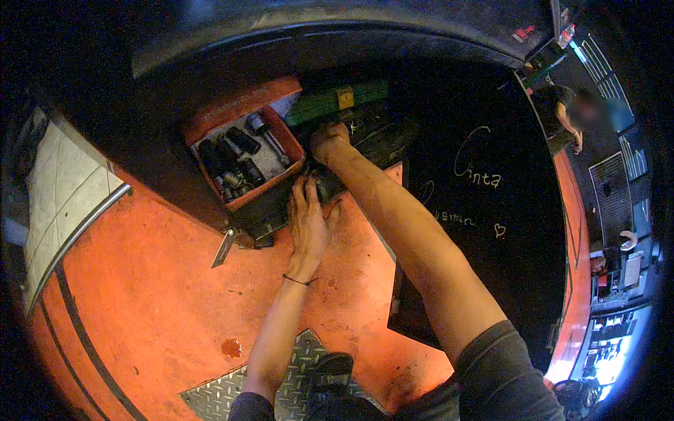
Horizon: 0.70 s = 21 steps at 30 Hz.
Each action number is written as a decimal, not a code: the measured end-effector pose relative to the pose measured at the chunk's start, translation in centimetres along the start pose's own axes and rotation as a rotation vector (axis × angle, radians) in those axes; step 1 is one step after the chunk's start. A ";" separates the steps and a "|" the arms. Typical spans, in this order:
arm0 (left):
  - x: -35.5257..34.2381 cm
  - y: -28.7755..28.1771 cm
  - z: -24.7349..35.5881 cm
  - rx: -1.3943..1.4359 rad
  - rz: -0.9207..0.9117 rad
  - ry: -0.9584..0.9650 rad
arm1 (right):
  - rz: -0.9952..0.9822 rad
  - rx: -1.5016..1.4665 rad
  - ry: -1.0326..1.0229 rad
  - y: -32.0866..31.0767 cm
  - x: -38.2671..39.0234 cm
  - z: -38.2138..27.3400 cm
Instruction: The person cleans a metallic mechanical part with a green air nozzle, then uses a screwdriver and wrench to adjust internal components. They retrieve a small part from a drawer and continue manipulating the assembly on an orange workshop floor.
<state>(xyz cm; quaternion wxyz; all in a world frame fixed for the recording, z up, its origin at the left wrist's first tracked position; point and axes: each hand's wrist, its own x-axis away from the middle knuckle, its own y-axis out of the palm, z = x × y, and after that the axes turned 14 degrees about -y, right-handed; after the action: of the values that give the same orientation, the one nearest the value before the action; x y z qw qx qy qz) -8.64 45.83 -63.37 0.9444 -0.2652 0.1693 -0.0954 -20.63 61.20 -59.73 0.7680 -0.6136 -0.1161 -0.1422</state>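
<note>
My left hand (309, 219) lies with its fingers stretched out against the front edge of a dark shelf (271, 219), just below a red toolbox. My right hand (330, 142) reaches deeper over the shelf, beside the toolbox's right wall. Its fingers are curled, and whatever they hold is hidden. The open red toolbox (261, 194) contains several dark sockets (223, 156) and a long metal extension bar (270, 137). Behind my right hand stands a green case (316, 104) with a yellow latch (345, 98).
A black panel (484, 281) with chalk writing stands to the right. A metal hinge-like piece (225, 245) juts out under the shelf's left end. Below lie the orange floor (175, 281) and a diamond-plate metal sheet (228, 389). Another person (558, 105) works at the far right.
</note>
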 end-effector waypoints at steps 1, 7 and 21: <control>-0.3 0.5 -0.5 0.057 -0.008 -0.015 | -0.038 -0.053 0.034 0.1 -0.3 -0.1; -0.1 1.6 -3.1 0.108 -0.049 0.034 | -0.177 -0.085 -0.068 1.0 -1.6 0.0; 0.3 2.2 -2.3 0.061 -0.069 -0.021 | -0.027 0.392 -0.427 -3.3 3.7 2.5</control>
<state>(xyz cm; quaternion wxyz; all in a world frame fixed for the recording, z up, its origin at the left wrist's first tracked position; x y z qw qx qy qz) -8.99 46.49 -66.45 0.9499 -0.2430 0.1470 -0.1302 -18.41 62.69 -54.90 0.8281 -0.4678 -0.3087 0.0053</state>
